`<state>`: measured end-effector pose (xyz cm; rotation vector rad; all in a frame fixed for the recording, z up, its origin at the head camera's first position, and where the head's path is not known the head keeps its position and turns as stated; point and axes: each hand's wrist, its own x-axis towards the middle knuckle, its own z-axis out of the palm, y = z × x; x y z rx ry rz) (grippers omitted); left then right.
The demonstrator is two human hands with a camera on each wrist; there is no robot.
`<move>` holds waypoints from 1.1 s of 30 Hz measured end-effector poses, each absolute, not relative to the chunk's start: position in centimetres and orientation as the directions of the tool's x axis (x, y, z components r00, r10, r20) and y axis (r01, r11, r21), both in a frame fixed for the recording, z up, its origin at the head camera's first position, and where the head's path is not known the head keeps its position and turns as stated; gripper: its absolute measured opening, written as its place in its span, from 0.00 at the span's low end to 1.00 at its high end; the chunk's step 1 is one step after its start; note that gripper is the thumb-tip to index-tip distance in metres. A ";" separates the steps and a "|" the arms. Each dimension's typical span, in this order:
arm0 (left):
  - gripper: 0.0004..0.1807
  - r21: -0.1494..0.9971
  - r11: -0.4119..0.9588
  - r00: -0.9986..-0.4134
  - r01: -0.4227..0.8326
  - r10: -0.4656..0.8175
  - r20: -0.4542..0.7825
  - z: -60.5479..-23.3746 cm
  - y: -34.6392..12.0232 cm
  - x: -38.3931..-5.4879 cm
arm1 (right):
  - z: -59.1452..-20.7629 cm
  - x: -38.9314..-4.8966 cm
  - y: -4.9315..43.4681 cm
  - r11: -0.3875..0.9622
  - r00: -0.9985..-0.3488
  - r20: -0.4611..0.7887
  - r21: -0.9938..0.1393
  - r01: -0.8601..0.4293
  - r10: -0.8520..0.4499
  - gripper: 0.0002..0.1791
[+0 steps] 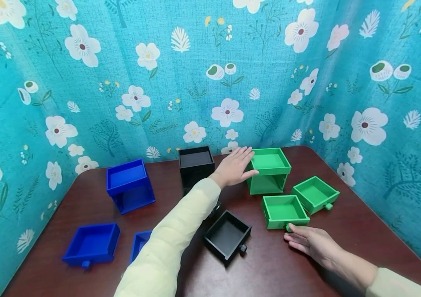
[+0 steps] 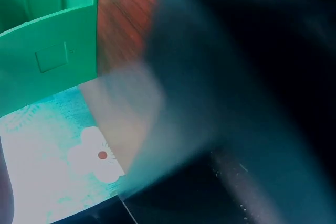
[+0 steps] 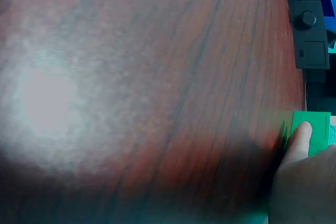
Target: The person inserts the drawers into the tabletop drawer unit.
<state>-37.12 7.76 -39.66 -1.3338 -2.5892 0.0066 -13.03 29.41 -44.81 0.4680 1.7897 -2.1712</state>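
Fingers of your left hand (image 1: 234, 166) lie straight and close together, thumb spread away, along the left edge of the green cabinet (image 1: 271, 170). Clock used: head view, black drawer (image 1: 227, 235) as centre. That puts your left hand at 12 o'clock, the cabinet at 1. Probable reason for the flat hand: bracing the cabinet's side; the left wrist view is mostly dark blur and does not confirm firm contact.

Your right hand (image 1: 318, 247) is at 3 o'clock. Its thumb tip meets the knob (image 1: 288, 227) of the nearer green drawer (image 1: 282, 210), at 2; the other fingers reach below. Cannot tell whether they pinch the knob. Right wrist view shows your thumb against a green face. Likely reason: the knob is the handiest hold, its side being turned towards you.

The 2nd green drawer (image 1: 314, 194) sits farther out at 2, askew, knob also on your side.

Other positions: black cabinet (image 1: 196, 159) at 11, partly behind your left sleeve (image 1: 173, 239); blue cabinet (image 1: 126, 175) at 10; 2 blue drawers (image 1: 93, 243) at 9, the inner 1 partly covered by that sleeve. Drawers lie nearer you than their same-coloured cabinets, seemingly for easy matching and reach.
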 end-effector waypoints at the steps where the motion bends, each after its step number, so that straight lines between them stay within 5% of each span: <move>1: 0.42 -0.101 0.583 -0.557 0.806 0.805 0.205 -39.7 7.7 -37.1 | -44.8 -13.1 29.4 -0.189 -0.906 -0.423 -0.889 0.418 -0.015 0.28; 8: 0.41 -0.076 0.571 -0.543 0.817 0.807 0.232 -39.9 7.6 -37.3 | -44.9 -13.5 29.2 -0.219 -0.900 -0.436 -0.878 0.426 -0.006 0.33; 33: 0.42 -0.124 0.559 -0.522 0.820 0.818 0.242 -39.8 7.7 -37.2 | -44.6 -13.5 28.3 -0.282 -0.926 -0.377 -0.887 0.365 -0.012 0.17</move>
